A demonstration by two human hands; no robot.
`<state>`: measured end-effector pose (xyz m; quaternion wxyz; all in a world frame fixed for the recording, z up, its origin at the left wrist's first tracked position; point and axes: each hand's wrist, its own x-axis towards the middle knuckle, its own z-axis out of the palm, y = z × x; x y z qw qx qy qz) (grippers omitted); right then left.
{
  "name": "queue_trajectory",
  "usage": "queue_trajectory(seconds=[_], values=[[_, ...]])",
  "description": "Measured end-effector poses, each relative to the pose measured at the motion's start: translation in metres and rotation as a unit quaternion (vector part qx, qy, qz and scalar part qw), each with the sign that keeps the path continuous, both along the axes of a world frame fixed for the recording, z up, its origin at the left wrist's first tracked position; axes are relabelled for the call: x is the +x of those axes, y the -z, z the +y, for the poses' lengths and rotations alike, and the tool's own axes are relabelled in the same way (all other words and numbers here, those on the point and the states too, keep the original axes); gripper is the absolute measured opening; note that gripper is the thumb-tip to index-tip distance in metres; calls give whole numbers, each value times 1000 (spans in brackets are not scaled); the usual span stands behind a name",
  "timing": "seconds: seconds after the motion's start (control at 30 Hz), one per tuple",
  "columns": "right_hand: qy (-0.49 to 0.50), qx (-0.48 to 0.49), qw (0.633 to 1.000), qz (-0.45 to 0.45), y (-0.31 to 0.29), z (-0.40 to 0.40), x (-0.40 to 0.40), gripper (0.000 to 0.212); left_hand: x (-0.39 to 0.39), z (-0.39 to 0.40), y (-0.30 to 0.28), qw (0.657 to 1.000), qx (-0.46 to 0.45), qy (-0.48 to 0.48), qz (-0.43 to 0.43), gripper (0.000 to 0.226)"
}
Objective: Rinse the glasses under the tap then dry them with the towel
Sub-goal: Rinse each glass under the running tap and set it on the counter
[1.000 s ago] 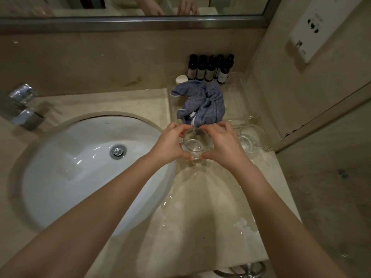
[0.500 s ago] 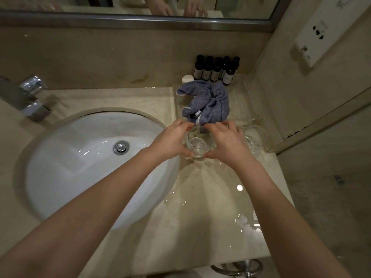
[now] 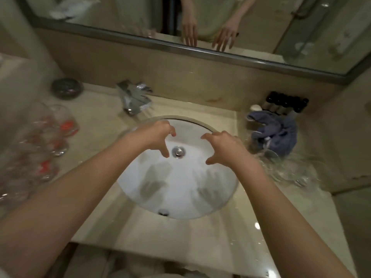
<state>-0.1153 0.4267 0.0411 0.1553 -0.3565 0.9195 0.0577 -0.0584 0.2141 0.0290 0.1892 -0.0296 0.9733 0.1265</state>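
Over the sink [image 3: 200, 205] we held both hands, left hand [image 3: 158, 135] and right hand [image 3: 222, 145], apart, loosely curled, holding nothing. Blurred, seemingly unrinsed glasses [image 3: 54, 133] stood left on the tabletop [image 3: 180, 243]; we should reach there, gripping one low, towel [image 3: 277, 135] right.

Glasses on the left [image 3: 46, 137] are a total motion-blur smear, can't count them. The clear glasses [image 3: 289, 171] by the towel [image 3: 277, 135] are mush too.
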Motion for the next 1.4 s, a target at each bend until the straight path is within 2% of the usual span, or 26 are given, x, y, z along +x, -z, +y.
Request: queue_trajectory(seconds=[0.33,0.47,0.57,0.7,0.9,1.07,1.17,1.3,1.4], values=[[-95,-62,992,-63,4,-211,116,77,148,-193,-23,996,-19,-86,-5,68],[-135,-65,986,-78,10,-276,157,76,195,-238,-18,989,37,-145,-12,45],[-157,-61,982,-81,14,-305,181,77,222,-252,-14,988,41,-149,-13,62],[-172,-46,980,-87,20,-317,200,78,244,-250,0,984,94,-150,-17,74],[-167,-19,978,-120,27,-305,210,78,253,-230,18,990,77,-115,-37,78],[-143,-41,973,-175,34,-297,215,72,261,-215,20,996,-32,-61,-49,80],[-121,-61,967,-216,38,-293,219,71,267,-210,24,996,-65,-47,-36,81],[-80,-107,953,-273,43,-286,220,69,272,-203,30,991,-128,-29,-40,95],[-70,-134,944,-292,46,-279,220,67,271,-199,37,989,-140,-24,-29,97]])
